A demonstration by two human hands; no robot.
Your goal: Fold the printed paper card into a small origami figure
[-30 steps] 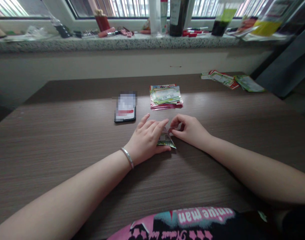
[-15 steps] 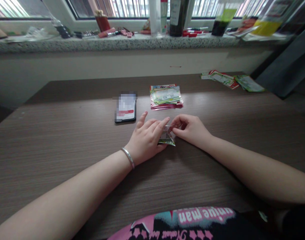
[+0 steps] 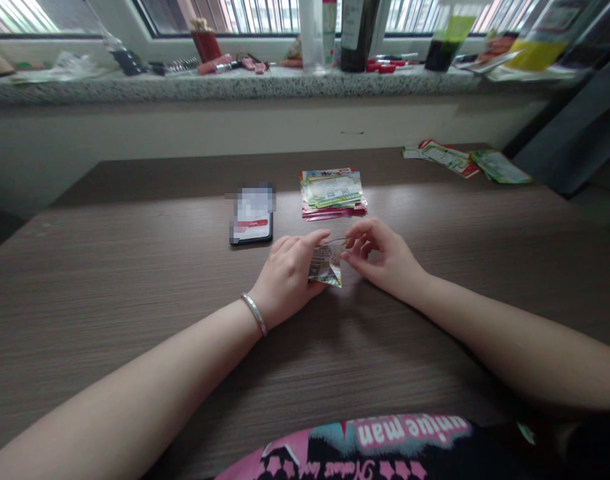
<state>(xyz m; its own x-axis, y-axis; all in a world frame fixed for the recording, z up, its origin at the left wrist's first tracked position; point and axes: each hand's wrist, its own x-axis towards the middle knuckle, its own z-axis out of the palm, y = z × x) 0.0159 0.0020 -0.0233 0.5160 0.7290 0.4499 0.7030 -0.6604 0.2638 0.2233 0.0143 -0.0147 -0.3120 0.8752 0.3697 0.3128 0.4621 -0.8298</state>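
A small printed packet (image 3: 325, 263), whitish with a green lower edge, is bent between my hands just above or on the table. My left hand (image 3: 289, 270), with a silver bracelet at its wrist, is closed round the packet's left part and hides much of it. At the packet's right edge are the curled thumb and fingers of my right hand (image 3: 377, 248). Its index fingertip meets the raised upper edge, and its thumb lies by the side edge. Beyond my hands lies a pile of similar flat packets (image 3: 333, 193), green on top and red underneath.
Left of the pile lies a phone (image 3: 252, 217) with a lit, partly blurred screen. More packets (image 3: 449, 159) are spread at the table's far right. Bottles (image 3: 355, 37), pens and a red holder (image 3: 205, 43) crowd the stone windowsill (image 3: 265, 87) behind the brown table (image 3: 135, 280).
My left fingers have curled from a spread pose round the packet. The packet is bent up more and has shifted slightly left; my right fingers have loosened and shifted slightly up along its edge.
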